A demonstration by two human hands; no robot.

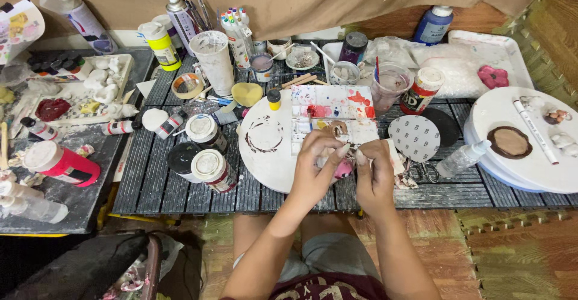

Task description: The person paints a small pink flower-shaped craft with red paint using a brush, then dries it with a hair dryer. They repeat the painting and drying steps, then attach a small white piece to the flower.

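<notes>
My left hand (318, 155) is curled around a small pink and white piece (343, 168), held just above the front edge of a round white board (265, 155). My right hand (374, 166) is closed on a thin paintbrush whose tip meets that piece. Behind both hands lies a white paint palette (334, 114) smeared with red, blue and brown. A brown ring of paint (264, 134) marks the round board to the left of my hands.
Paint jars (208, 149) with white lids stand to the left, a red bottle (60, 163) farther left. Stacked white round boards (530, 140) with a marker lie at the right. A dotted grey disc (414, 137), scissors, cups, brushes and bottles crowd the slatted mat (150, 179).
</notes>
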